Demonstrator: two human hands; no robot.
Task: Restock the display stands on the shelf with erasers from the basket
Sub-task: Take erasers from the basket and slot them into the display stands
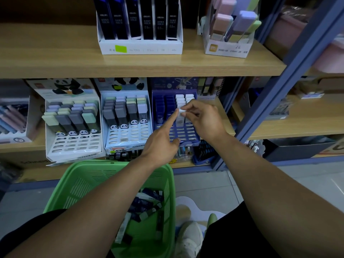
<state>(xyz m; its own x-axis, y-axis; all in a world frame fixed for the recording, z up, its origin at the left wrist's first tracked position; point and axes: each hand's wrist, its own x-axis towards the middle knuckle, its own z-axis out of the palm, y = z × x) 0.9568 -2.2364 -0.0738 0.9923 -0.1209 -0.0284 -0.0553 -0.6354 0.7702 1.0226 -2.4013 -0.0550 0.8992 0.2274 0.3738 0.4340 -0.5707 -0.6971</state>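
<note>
Between my right hand's (202, 118) pinching fingers (187, 108) sits a white blocky eraser (181, 110) at the blue slotted stand (174, 116); my left hand's (162, 144) straight forefinger touches it.

Dim, bluish light; soft focus, edges bowed and blurred

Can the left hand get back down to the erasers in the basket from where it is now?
Probably yes. The left hand holds nothing, its forefinger pointing at the blue stand. The green basket sits open-topped right below its forearm, and the erasers lie uncovered inside. The right hand is busy up at the stand, out of the way.
</note>
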